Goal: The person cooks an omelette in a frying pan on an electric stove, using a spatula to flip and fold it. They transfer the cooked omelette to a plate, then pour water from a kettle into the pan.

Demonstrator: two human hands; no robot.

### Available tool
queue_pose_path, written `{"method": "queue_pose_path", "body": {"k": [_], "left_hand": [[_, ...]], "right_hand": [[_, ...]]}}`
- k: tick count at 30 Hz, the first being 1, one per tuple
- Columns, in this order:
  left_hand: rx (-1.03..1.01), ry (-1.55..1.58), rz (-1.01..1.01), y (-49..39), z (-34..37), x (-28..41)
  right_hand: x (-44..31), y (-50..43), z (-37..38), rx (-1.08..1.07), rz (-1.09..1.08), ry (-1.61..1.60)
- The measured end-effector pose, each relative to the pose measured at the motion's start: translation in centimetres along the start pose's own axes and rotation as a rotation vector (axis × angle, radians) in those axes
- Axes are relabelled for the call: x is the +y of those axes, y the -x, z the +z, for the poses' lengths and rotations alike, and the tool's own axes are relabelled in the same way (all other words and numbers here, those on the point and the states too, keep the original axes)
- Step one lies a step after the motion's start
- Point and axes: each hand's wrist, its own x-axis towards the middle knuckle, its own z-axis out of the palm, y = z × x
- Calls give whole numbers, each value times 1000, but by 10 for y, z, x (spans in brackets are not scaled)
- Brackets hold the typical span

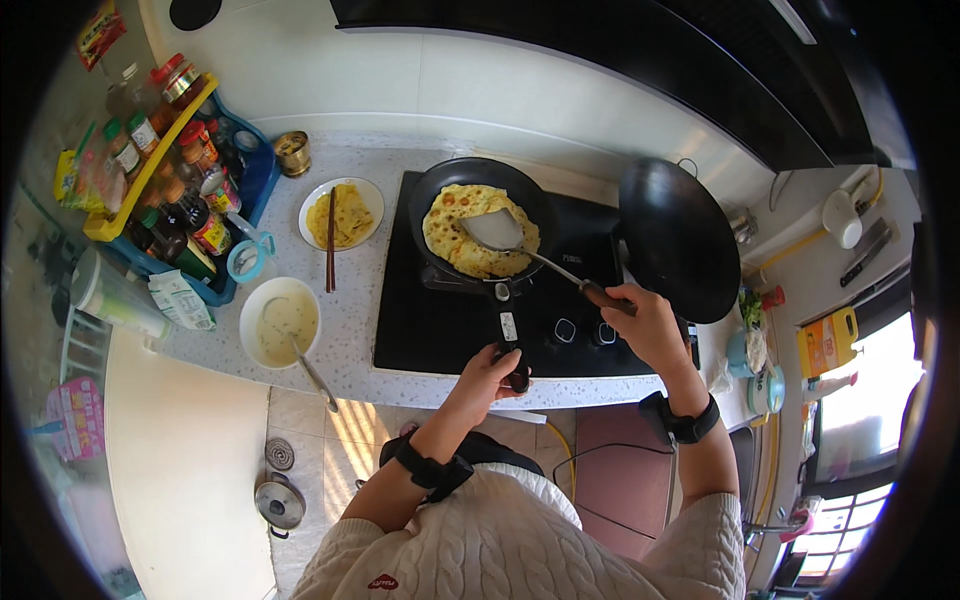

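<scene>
My left hand grips the black handle of a frying pan, which rests on the left part of a black glass hob. In my right hand is the dark handle of a metal spatula. Its broad blade lies against the top of a yellow pancake with browned spots, in the pan. What lies under the blade is hidden. To the left, a white plate holds another folded yellow pancake, with brown chopsticks across it.
A white bowl of batter with a spoon stands near the counter's front edge. A blue basket of bottles is at the left. A black wok leans on the hob's right side. Overhead juts a black range hood.
</scene>
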Motion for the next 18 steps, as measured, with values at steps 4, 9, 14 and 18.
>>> {"method": "queue_pose_path", "body": {"k": [4,9,14,18], "left_hand": [[-6,-14,4,-1,0,-1],[6,-16,5,-1,0,-1],[15,-28,8,-1,0,-1],[11,-21,6,-2,-1,-2]], "right_hand": [[6,13,1,7,20,-14],[0,22,9,124,66,-38],[-4,14,26,150,28,-40],[-2,9,34,171,-20,-31]]}}
